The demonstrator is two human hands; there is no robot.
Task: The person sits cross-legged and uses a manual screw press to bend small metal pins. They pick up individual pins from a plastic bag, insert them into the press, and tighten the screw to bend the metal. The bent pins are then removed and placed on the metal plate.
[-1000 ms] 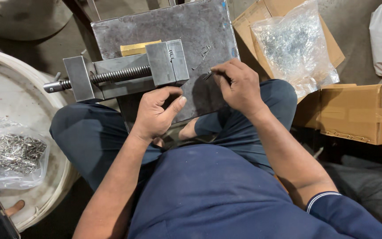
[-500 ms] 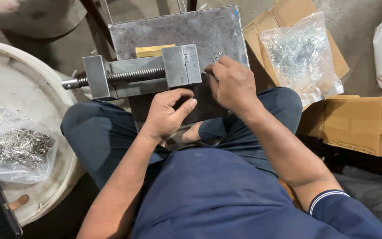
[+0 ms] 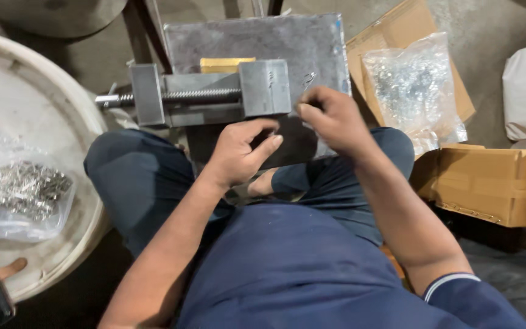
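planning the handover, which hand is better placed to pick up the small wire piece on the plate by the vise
Right, probably. The right hand has its fingertips just below the wire piece on the plate. The left hand sits lower, below the vise.

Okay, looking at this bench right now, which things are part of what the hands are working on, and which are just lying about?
In use:
- left hand, just below the grey vise
- right hand, fingers pinched beside the vise block
- metal plate under the vise

Lying about:
- clear bag of small metal parts on a cardboard box
- second bag of parts on the white drum lid
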